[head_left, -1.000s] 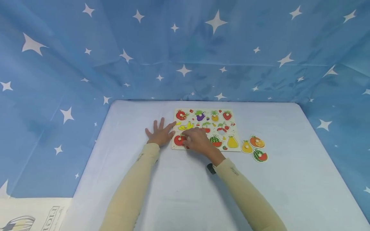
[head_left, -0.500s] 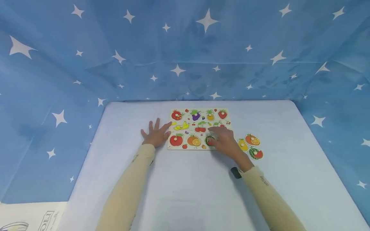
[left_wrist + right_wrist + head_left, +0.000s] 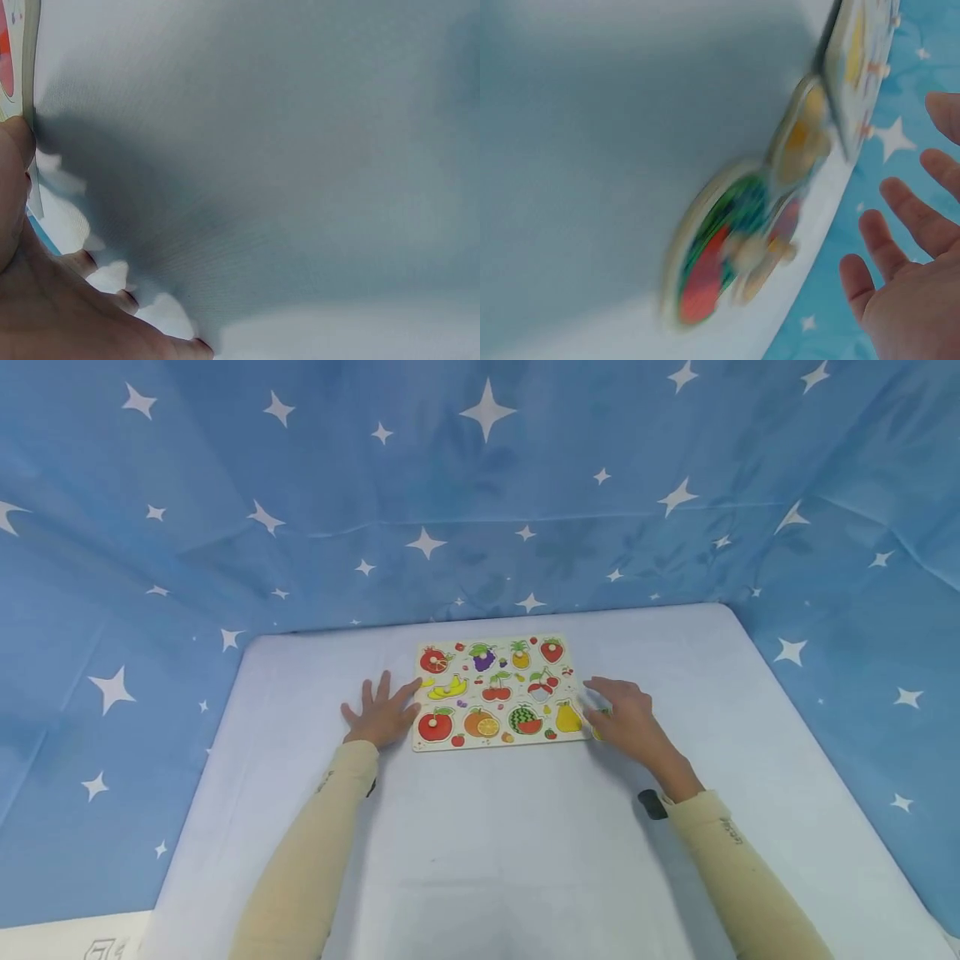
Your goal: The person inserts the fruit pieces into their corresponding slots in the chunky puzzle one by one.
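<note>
A fruit puzzle board (image 3: 491, 744) lies on the table, and knobbed pieces such as an apple (image 3: 433, 725) and a strawberry (image 3: 551, 649) sit in it. My left hand (image 3: 381, 717) rests with fingers spread at the board's left edge; in the left wrist view its thumb touches that edge. My right hand (image 3: 633, 725) hovers just past the board's right edge, fingers relaxed and holding nothing. Beneath it lie loose knobbed pieces, mostly hidden in the head view. The right wrist view shows them blurred: a watermelon (image 3: 701, 281), a pear (image 3: 789, 154) and an orange (image 3: 761, 276).
A white cloth covers the table (image 3: 495, 827). Blue curtain (image 3: 337, 460) with white stars hangs behind it and at both sides. A pale printed sheet (image 3: 90, 939) shows at the lower left.
My right hand has moved right, from over the board's lower left, across the watermelon picture, to above the loose pieces. The left hand stays at the board's edge; the head view has shifted.
</note>
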`<state>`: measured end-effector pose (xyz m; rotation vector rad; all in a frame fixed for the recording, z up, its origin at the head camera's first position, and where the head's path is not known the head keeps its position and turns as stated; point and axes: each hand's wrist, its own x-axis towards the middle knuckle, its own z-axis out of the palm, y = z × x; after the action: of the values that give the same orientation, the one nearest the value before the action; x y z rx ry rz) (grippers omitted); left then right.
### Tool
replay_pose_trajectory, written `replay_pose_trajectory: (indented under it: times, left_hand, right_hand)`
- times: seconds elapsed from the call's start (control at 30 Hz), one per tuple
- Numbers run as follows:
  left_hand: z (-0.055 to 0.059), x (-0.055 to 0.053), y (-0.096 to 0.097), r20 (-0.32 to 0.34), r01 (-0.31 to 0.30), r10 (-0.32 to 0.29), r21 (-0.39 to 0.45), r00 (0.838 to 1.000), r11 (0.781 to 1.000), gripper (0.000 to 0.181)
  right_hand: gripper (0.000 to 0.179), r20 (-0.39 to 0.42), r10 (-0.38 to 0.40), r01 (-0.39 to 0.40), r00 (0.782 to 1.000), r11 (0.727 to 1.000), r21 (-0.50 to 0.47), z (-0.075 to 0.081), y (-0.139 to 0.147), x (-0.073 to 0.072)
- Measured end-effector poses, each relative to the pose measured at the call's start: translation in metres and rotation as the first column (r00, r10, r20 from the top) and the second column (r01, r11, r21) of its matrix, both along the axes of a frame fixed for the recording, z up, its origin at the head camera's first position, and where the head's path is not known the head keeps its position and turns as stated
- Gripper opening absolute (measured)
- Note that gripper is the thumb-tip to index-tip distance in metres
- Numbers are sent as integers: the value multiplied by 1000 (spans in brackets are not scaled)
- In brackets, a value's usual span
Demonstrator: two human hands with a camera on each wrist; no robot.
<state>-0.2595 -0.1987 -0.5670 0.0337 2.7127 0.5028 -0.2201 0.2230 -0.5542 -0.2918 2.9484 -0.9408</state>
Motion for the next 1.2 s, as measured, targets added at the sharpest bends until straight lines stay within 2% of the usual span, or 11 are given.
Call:
replay_pose_trajectory:
  times: [0.27,0.47,0.63,0.8,1.03,1.2]
  left_hand:
    - [1,0,3,-5,6,-6,14,1000,1000,64]
    - [3,0,11,-25,16,-15,27,1000,1000,63]
    - [2,3,5,-22,13,-13,2,1000,1000,63]
    - [4,5,-2,-10,11,-11,3,1000,1000,65]
    - [4,6,-6,-21,4,-3,25,1000,1000,64]
    - [-1,6,-1,-30,16,-15,33,999,999,64]
  right_hand:
    - [54,64,-66,66,996,998,12,1,35,17]
    - [51,26,-82,82,996,997,7,-1,59,33]
    - [53,27,-68,69,997,997,-38,-10,65,38]
    - [52,24,-78,80,997,995,-53,-16,63,33]
    - [39,-13,-42,42,999,999,8,-19,58,9]
    - [30,19,-92,91,996,995,51,-20,61,0]
